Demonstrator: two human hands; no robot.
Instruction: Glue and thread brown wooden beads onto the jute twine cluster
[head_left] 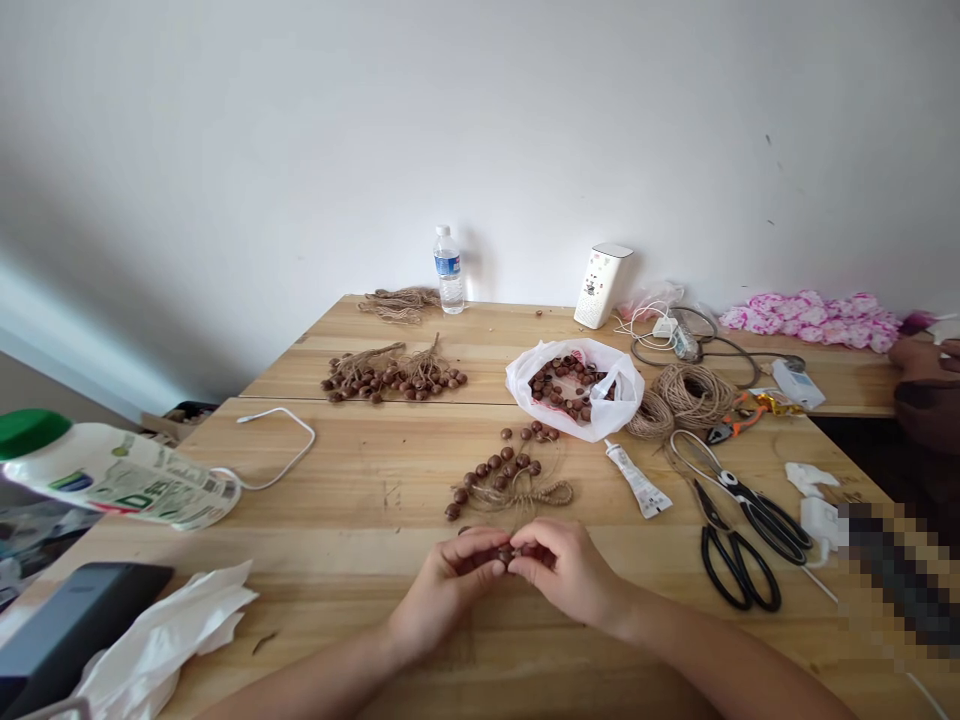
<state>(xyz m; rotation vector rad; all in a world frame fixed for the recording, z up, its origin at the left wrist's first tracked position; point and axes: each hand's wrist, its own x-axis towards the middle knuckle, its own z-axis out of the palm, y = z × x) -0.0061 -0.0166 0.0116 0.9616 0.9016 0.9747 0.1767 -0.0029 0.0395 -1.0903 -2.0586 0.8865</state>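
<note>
My left hand (454, 580) and my right hand (574, 572) meet near the table's front edge. Both sets of fingertips pinch a small brown nut (508, 554), mostly covered by the fingers. Just beyond them lies a bundle of brown nuts (501, 472) on thin twine, with a braided twine loop (551, 493) on its right. More loose nuts (536, 432) lie behind it. A white plastic bag (525, 385) holds many similar nuts and shells. To its lower right is a white squeeze tube (637, 482).
Two scissors (739, 565) (765, 510), orange-handled pliers (739, 422) and twine rolls (694, 395) lie right. Finished-looking nut bunches (390, 375), a water bottle (448, 270) and a white box-shaped device (602, 285) stand farther back. A green-capped bottle (142, 475) lies left. Another person's arm (926, 400) shows right.
</note>
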